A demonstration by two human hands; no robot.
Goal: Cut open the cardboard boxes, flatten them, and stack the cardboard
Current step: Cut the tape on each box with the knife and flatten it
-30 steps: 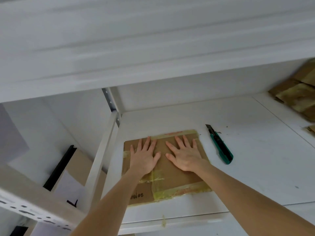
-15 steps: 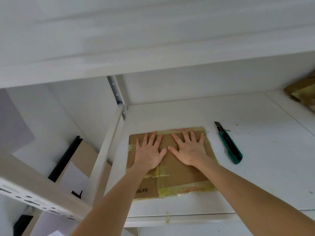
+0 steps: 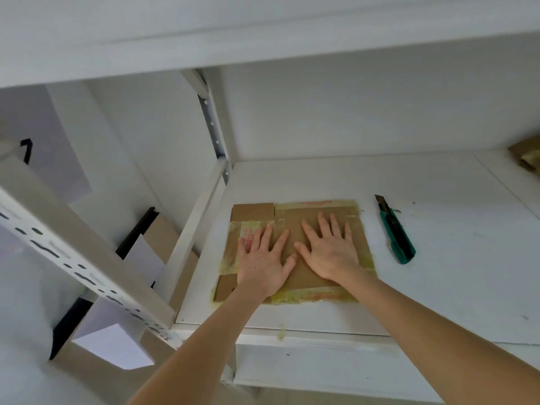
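Note:
A flattened brown cardboard box (image 3: 295, 220) with yellowed tape along its edges lies on the white shelf (image 3: 438, 273), near the shelf's left end. My left hand (image 3: 264, 261) and my right hand (image 3: 327, 252) lie side by side on top of it, palms down, fingers straight and spread, pressing it flat. A green utility knife (image 3: 396, 233) with its blade out lies on the shelf just right of the cardboard, untouched.
More brown cardboard (image 3: 526, 154) shows at the far right edge of the shelf. A white upright post (image 3: 214, 133) stands at the shelf's back left corner. Left of and below the shelf are a slotted metal rail (image 3: 73, 258) and leaning boards (image 3: 157, 244).
Both hands have slid a little back toward me on the cardboard, uncovering its far left corner. The camera has tilted, so the shelf sits lower in view.

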